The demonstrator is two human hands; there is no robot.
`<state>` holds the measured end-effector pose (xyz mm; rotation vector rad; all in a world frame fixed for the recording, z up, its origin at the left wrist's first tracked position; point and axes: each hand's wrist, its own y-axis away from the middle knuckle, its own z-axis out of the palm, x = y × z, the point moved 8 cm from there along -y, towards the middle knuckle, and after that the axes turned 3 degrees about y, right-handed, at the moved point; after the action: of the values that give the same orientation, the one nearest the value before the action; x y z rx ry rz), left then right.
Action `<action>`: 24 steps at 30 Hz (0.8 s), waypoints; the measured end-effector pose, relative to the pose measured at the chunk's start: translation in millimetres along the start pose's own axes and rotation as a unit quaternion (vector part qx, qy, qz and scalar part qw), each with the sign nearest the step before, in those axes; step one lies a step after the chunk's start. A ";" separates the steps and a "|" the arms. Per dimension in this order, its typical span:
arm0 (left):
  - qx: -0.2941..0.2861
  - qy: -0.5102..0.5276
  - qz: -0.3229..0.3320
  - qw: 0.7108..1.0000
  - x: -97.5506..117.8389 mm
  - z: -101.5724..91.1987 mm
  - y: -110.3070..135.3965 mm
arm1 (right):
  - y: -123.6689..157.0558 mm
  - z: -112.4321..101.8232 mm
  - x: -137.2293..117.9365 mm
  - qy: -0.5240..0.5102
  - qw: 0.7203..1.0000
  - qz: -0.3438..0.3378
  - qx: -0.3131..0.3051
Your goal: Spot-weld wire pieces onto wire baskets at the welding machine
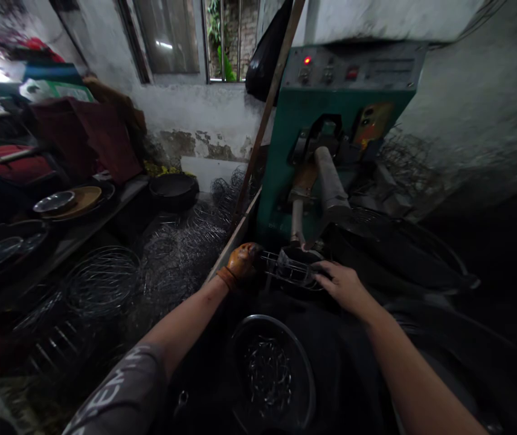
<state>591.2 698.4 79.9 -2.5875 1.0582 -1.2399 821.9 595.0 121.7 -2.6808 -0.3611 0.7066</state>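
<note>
1. Your left hand point(241, 261), in an orange-brown glove, is closed around the left end of a small wire frame point(289, 269), gripping it.
2. Your right hand point(340, 283) is bare and rests on the right end of the same wire frame, fingers curled loosely over it; how firmly it grips, you cannot tell from this view.
3. The wire frame sits between your two hands, just in front of them, under the metal arms point(328, 181) of the green machine point(331, 121) that rises beyond your hands.
4. A red lamp point(307, 60) glows on the machine's panel, well above and beyond your hands.
5. Below your wrists, near your body, a round metal bowl point(273, 368) holds a heap of small wire pieces.
6. To the left of your left arm, round wire baskets point(102, 281) lie piled on the floor.
7. Farther left, plates and pans point(66, 202) sit on a shelf.
</note>
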 end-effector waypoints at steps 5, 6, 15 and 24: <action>0.024 0.012 -0.012 1.000 4.9 -5.8 2.7 | -3.5 -5.1 2.6 -0.009 0.999 0.020 0.035; 0.031 0.018 -0.015 0.999 4.2 -6.0 2.3 | -5.3 -5.6 3.7 -0.007 0.999 0.021 0.040; 0.077 0.029 -0.029 0.996 -30.1 12.6 -8.3 | -26.0 -7.6 14.2 0.056 0.998 0.008 0.041; 0.069 0.041 -0.006 0.997 -32.6 17.8 -12.7 | -45.2 -11.1 12.3 0.023 1.000 0.009 0.013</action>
<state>596.8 724.4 51.1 -2.4641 0.9357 -1.3812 831.0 637.2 143.1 -2.6738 -0.3152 0.6486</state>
